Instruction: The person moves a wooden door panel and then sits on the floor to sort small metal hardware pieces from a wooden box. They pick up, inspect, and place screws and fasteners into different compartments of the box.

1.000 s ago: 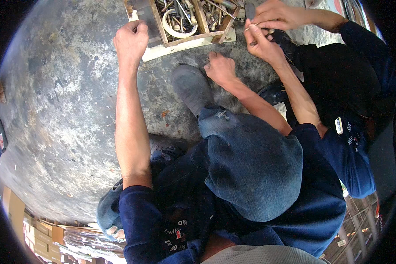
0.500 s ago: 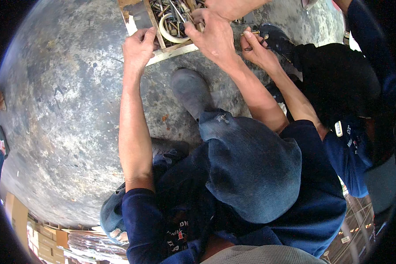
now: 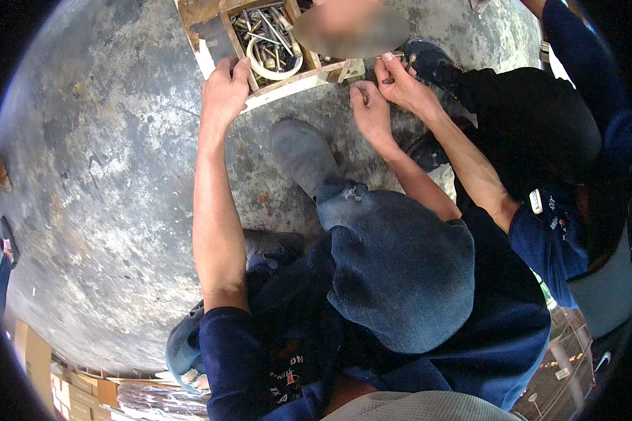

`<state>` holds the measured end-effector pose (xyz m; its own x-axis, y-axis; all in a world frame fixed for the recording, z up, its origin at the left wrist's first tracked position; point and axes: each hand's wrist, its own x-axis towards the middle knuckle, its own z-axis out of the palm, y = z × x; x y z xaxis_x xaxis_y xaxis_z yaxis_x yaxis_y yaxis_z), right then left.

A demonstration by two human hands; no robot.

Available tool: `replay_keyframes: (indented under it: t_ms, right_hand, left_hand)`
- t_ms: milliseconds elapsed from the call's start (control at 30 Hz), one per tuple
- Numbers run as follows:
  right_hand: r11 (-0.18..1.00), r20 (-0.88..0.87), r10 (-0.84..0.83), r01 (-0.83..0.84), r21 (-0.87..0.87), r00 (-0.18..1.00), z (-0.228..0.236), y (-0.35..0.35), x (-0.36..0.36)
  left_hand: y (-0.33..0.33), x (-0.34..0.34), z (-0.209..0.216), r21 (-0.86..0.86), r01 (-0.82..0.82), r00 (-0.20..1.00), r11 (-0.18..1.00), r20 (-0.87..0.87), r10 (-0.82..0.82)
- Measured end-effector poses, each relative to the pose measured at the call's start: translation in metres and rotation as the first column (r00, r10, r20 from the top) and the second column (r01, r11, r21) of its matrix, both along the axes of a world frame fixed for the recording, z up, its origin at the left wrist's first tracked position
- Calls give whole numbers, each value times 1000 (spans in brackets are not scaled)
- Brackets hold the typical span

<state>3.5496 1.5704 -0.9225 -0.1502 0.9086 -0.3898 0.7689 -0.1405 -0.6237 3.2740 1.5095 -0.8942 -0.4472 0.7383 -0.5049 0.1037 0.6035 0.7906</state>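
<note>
A wooden box [image 3: 274,90] with compartments sits on the floor at the top of the view. One compartment is full of metal bolts and screws [image 3: 263,31], with a pale ring [image 3: 293,69] lying on top of them. My left hand [image 3: 225,91] grips the near left part of the box, its fingers bent over the wall. Off the box's near right corner, my right hand [image 3: 371,116] hangs above the floor with fingers curled together; what they hold, if anything, is hidden. Just right of it, a co-worker's hand [image 3: 406,88] pinches small, thin metal pieces.
The co-worker, in dark clothes [image 3: 534,105], crouches close on my right, with dark shoes [image 3: 428,63] near the box. My grey shoe [image 3: 303,154] stands below the box. Cardboard boxes [image 3: 74,393] are at the lower left. A blurred patch covers part of the box's right side.
My right hand has drawn back from over the bolts, toward me and to the right, with its fingers now curled. My left hand stays at the box. The co-worker's hand has shifted slightly.
</note>
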Motion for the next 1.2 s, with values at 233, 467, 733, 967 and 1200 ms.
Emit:
replay_keyframes:
  t_ms: [233,467,733,967,1200]
  right_hand:
    - [938,44,120,-128,323,992,-28,5,6]
    - [691,360,78,-310,652,930,-46,38,0]
    - [849,191,71,-160,504,979,-45,35,-13]
    - [936,120,19,-60,348,993,-44,17,3]
    - [944,126,16,-56,325,992,-43,10,3]
  left_hand:
    - [-9,0,1,-59,38,996,998,83,-33]
    - [-19,-1,4,-49,121,977,991,182,-111]
    - [-24,-1,0,-80,143,964,987,236,-120]
    - [-27,1,-3,-75,128,966,989,234,-108]
    - [-27,3,-3,-64,112,961,992,260,-92]
